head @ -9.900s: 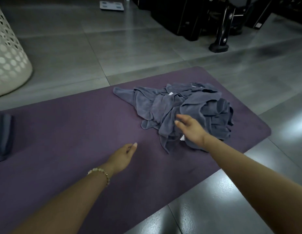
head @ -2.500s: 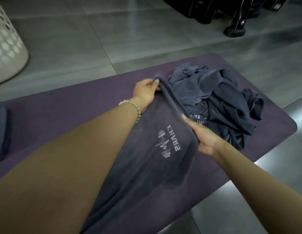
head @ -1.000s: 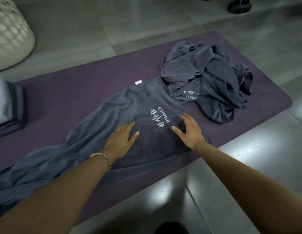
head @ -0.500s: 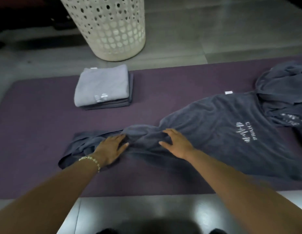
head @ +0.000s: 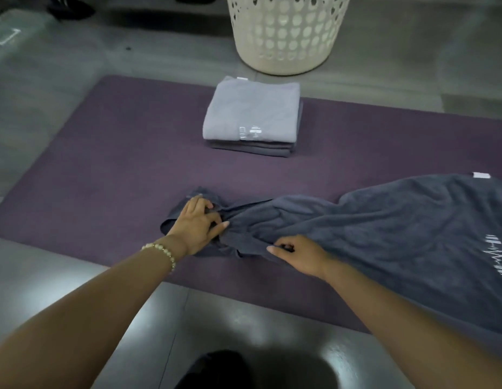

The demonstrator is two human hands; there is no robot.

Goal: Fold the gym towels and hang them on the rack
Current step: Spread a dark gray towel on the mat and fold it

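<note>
A dark grey gym towel (head: 398, 231) with a white logo lies stretched across the purple mat (head: 103, 169), flat at the right and bunched at its left end. My left hand (head: 197, 223) grips the crumpled left end, fingers curled into the cloth. My right hand (head: 297, 255) pinches the towel's near edge a little to the right. A stack of folded towels (head: 251, 116), light lilac on top and dark grey below, sits at the mat's far side. No rack is in view.
A white perforated laundry basket (head: 286, 32) stands on the grey tiled floor beyond the mat. Glossy floor tiles (head: 238, 313) lie between me and the mat's near edge. A dark shape shows at the bottom centre.
My view has swung left along the mat, away from the towel pile. Both hands went from flat on the towel to closing on its bunched left end and near edge.
</note>
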